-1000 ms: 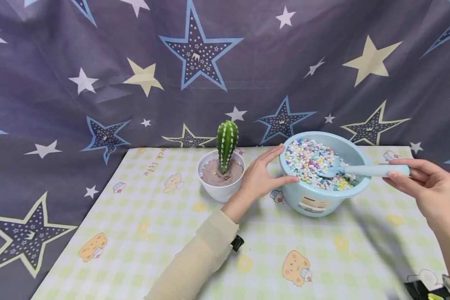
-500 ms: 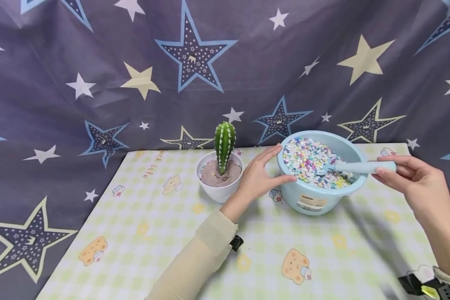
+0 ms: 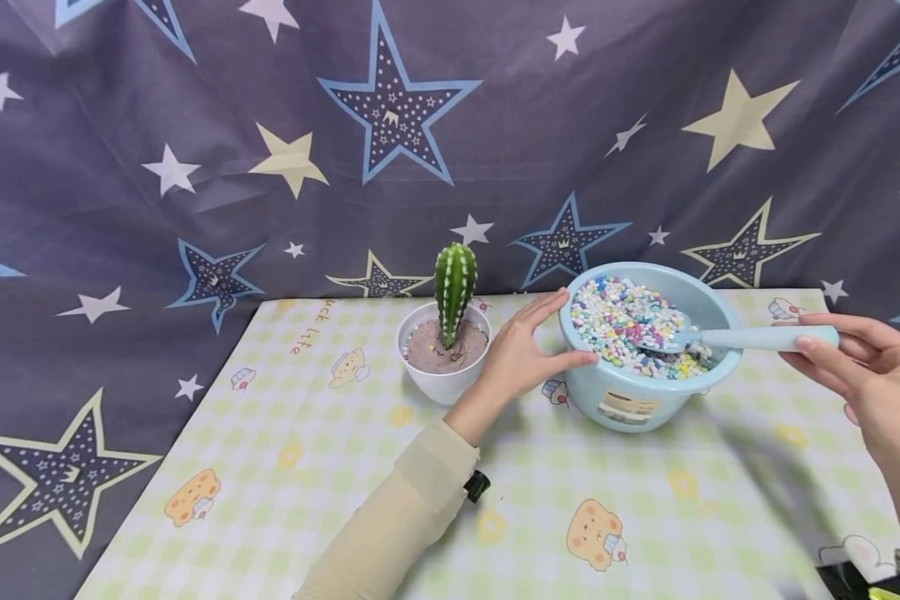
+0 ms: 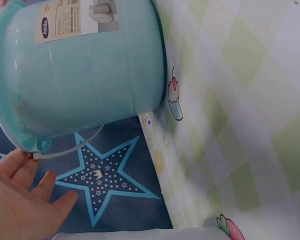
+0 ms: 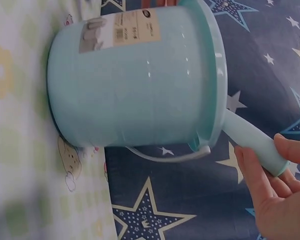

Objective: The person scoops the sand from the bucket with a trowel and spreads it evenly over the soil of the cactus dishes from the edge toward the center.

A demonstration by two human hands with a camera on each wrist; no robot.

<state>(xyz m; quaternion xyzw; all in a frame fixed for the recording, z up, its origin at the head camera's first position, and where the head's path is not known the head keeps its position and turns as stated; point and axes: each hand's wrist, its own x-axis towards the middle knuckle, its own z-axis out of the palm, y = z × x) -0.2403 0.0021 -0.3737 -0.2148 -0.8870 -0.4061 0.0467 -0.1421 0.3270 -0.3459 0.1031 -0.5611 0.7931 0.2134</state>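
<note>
1. Bucket [image 3: 678, 402], pale blue, upright at the far right of the table [image 3: 360, 500]; a printed label [image 3: 627, 407] on its near wall, a thin bail handle [image 4: 70, 151] hanging at the rim.
2. Small pieces [image 3: 615, 321], multicoloured, loose inside the bucket, heaped higher toward the left wall, with a dip near the scoop's head.
3. Scoop [image 3: 765, 337], pale blue, one; head down at the pieces inside the bucket, handle passing over the right rim and out to the right. Contact with the rim: cannot tell.
4. Right hand [image 3: 873, 362], to the right of the bucket; thumb and fingers pinch the end of the scoop's handle.
5. Left hand [image 3: 520, 354], at the bucket's left side; thumb and fingers spread well apart, mostly straight, touching the rim, thumb nearer and fingertips farther; a light sleeve [image 3: 412, 492] covers the forearm.
6. Cactus [image 3: 455, 292], green with pale dotted ribs, upright in a white pot [image 3: 441, 387] with a brown fill [image 3: 423, 348]; stands left of the bucket, just beyond the left forearm.
7. Table covering, pale green and white check with printed bears and cupcakes.
8. Curtain [image 3: 217, 108], dark, star-printed, behind the table.
</note>
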